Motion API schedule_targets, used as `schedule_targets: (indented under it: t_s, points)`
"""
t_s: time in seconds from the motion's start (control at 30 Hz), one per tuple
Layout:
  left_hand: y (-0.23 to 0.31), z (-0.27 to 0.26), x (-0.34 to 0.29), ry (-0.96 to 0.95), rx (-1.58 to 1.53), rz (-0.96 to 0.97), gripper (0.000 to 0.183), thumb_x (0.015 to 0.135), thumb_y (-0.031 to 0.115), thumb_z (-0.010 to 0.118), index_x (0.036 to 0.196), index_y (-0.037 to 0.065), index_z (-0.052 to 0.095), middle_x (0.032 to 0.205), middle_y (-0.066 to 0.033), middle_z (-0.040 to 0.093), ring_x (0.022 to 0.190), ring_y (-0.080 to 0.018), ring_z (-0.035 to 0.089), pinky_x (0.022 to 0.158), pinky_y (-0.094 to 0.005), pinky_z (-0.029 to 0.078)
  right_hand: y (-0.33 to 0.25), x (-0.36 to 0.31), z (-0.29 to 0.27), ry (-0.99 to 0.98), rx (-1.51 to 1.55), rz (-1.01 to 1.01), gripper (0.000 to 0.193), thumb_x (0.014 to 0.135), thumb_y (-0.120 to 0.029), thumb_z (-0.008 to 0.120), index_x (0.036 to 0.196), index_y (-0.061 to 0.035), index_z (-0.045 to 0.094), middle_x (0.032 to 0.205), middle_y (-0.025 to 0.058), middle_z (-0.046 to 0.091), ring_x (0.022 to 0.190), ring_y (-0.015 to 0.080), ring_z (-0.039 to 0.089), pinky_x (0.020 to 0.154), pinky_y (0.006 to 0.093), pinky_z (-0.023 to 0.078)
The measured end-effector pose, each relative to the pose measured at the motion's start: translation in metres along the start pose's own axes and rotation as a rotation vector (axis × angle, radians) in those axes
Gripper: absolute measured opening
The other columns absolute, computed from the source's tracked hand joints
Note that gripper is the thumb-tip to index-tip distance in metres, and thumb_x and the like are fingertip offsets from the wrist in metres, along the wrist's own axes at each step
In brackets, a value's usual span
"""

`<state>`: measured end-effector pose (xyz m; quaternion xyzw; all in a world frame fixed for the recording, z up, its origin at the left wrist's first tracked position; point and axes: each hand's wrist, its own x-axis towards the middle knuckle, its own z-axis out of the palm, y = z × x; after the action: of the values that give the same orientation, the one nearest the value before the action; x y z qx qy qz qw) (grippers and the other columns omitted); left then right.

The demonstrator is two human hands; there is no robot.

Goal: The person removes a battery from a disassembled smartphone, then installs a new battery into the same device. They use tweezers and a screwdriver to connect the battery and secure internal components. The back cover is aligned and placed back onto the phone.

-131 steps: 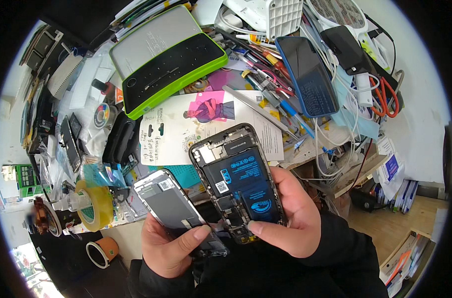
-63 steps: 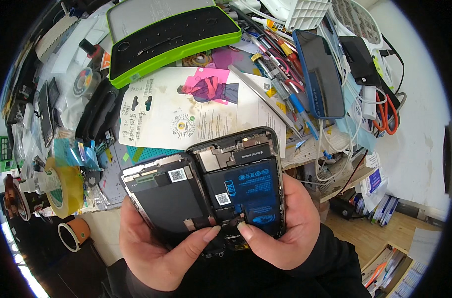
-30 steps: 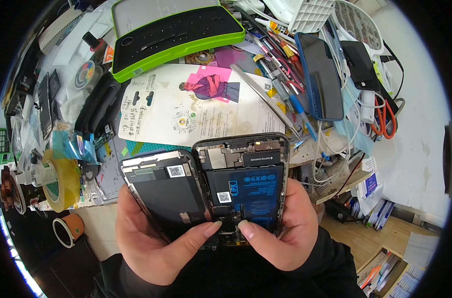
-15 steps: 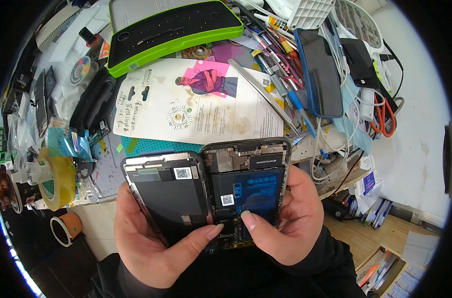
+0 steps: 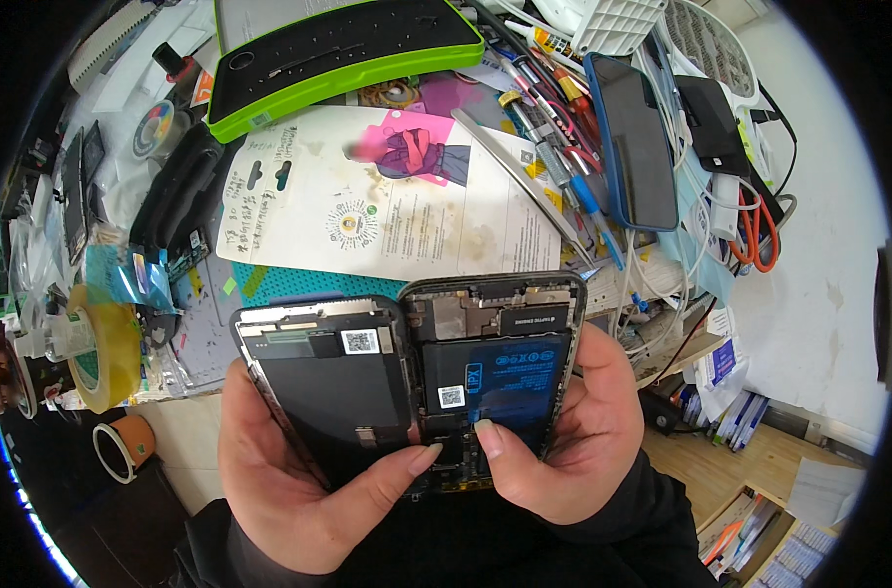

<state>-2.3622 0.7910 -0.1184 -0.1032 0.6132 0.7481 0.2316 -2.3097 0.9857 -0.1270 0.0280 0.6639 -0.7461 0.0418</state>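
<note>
An opened smartphone lies spread like a book between my hands, just in front of the bench edge. My left hand [image 5: 299,490] is wrapped round its screen assembly [image 5: 330,402], whose dark back and metal top strip face up. The phone body [image 5: 500,367], with its black battery [image 5: 515,382] and exposed boards, is gripped by my right hand [image 5: 564,446]. Both thumbs press near the lower inner parts, the left by the joint between the halves, the right at the battery's lower edge. My other fingers are mostly hidden underneath.
Behind the phone, a stained white card [image 5: 368,211] covers part of a teal mat [image 5: 270,282]. Metal tweezers [image 5: 520,181] lie across it. A green-edged screwdriver case [image 5: 343,69] sits at the back, a blue-cased phone [image 5: 630,142] and cables at right, tape rolls [image 5: 108,358] at left.
The opened phone appears slightly larger and its two halves sit a little wider apart at their outer edges. Both hands keep the same hold.
</note>
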Motion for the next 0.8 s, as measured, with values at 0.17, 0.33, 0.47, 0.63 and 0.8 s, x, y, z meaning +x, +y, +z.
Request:
schedule_targets:
  t_s: [0.17, 0.33, 0.47, 0.63, 0.8]
  points:
    - [0.002, 0.004, -0.002, 0.068, 0.111, 0.033, 0.096, 0.069, -0.003, 0.089, 0.147, -0.004, 0.032, 0.129, -0.0172, 0.060, 0.115, -0.0254, 0.064, 0.097, -0.0386, 0.056, -0.001, 0.001, 0.000, -0.005, -0.021, 0.008, 0.073, 0.090, 0.011, 0.064, 0.150, 0.0074, 0.021, 0.139, 0.0252, 0.053, 0.126, 0.0270, 0.060, 0.105, 0.0386, 0.048]
    - [0.002, 0.005, -0.002, 0.066, 0.097, 0.017, 0.096, 0.069, -0.003, 0.089, 0.147, -0.003, 0.032, 0.128, -0.0175, 0.060, 0.115, -0.0257, 0.064, 0.098, -0.0389, 0.056, 0.000, 0.001, 0.000, -0.003, -0.025, -0.007, 0.074, 0.090, 0.010, 0.064, 0.150, 0.0073, 0.021, 0.139, 0.0257, 0.053, 0.125, 0.0269, 0.060, 0.105, 0.0381, 0.048]
    - [0.004, 0.006, -0.002, 0.056, 0.093, 0.017, 0.096, 0.068, -0.002, 0.089, 0.146, -0.003, 0.032, 0.127, -0.0176, 0.060, 0.115, -0.0259, 0.064, 0.098, -0.0392, 0.056, 0.000, 0.001, 0.001, 0.000, -0.006, -0.005, 0.074, 0.090, 0.010, 0.064, 0.150, 0.0074, 0.021, 0.139, 0.0260, 0.054, 0.125, 0.0271, 0.060, 0.105, 0.0382, 0.048]
    - [-0.007, -0.002, 0.001, -0.016, 0.040, 0.079, 0.099, 0.066, -0.001, 0.090, 0.145, -0.004, 0.031, 0.129, -0.0180, 0.058, 0.117, -0.0263, 0.063, 0.099, -0.0395, 0.056, 0.002, 0.001, 0.002, 0.006, -0.009, -0.010, 0.074, 0.091, 0.010, 0.064, 0.150, 0.0075, 0.020, 0.139, 0.0268, 0.053, 0.125, 0.0272, 0.060, 0.104, 0.0384, 0.048]
    - [-0.008, -0.003, 0.001, 0.001, 0.064, 0.074, 0.101, 0.065, -0.001, 0.091, 0.146, -0.004, 0.030, 0.131, -0.0181, 0.057, 0.118, -0.0265, 0.062, 0.099, -0.0394, 0.056, 0.001, 0.000, 0.001, -0.026, -0.034, -0.027, 0.073, 0.091, 0.009, 0.064, 0.150, 0.0077, 0.019, 0.140, 0.0275, 0.051, 0.126, 0.0275, 0.059, 0.104, 0.0383, 0.048]
